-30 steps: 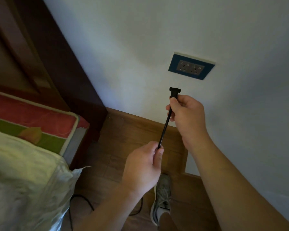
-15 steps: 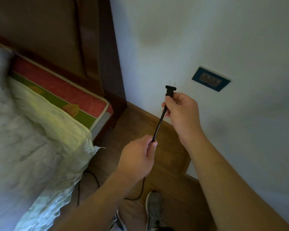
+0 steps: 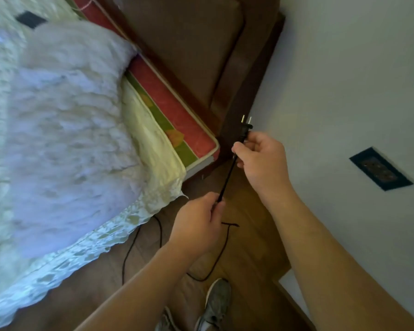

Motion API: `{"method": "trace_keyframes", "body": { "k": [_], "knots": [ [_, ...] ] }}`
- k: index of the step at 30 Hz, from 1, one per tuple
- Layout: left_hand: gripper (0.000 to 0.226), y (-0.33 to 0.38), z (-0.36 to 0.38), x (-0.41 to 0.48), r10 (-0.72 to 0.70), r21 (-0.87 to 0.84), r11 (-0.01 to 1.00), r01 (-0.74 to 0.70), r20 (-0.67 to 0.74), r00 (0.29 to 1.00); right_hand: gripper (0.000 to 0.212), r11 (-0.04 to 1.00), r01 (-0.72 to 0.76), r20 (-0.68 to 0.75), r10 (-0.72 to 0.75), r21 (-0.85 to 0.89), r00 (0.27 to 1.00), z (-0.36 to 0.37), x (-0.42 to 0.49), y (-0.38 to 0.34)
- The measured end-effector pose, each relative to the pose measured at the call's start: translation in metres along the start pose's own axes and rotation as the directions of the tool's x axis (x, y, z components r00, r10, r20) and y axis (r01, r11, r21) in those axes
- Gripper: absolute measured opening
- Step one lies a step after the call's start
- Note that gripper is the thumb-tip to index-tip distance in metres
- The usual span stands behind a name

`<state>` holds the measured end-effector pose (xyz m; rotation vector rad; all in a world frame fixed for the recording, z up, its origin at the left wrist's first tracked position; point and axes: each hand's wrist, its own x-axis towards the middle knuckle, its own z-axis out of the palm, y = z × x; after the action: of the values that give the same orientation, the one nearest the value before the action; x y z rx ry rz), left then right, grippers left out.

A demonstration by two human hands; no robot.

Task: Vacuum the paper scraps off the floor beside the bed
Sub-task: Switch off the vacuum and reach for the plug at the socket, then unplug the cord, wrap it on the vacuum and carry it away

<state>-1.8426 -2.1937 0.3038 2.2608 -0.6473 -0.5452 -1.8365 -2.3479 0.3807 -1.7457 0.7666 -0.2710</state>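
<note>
Beside the bed, over the wooden floor, the right hand pinches the black plug just below its head, two prongs pointing up. Left hand grips the cord lower down, the line taut between them, slack looping onto the floor. Wall socket sits off to the right, too blurred to read any marking.

Wooden floor, on which a black power cord is looped and grey sneakers are planted; bed, covered by a cream sheet and a white fluffy blanket.
</note>
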Motion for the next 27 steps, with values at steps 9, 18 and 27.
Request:
{"method": "trace_keyframes", "body": {
  "k": [9,18,27],
  "knots": [
    [0.019,-0.086,-0.072,-0.050,-0.198,-0.091,0.979,0.185,-0.164,0.966,0.010,0.998,0.062,0.204,-0.057,-0.016,0.977,0.139,-0.029,-0.032],
    [0.025,-0.165,-0.124,-0.133,-0.314,-0.209,0.943,0.260,-0.293,0.903,0.014,0.997,0.077,0.412,-0.060,-0.026,0.909,0.254,-0.095,-0.054],
    [0.024,-0.217,-0.154,-0.216,-0.484,-0.289,0.874,0.391,-0.430,0.762,0.016,0.980,0.191,0.660,-0.109,-0.054,0.744,0.352,-0.172,-0.067]
  ]
}}
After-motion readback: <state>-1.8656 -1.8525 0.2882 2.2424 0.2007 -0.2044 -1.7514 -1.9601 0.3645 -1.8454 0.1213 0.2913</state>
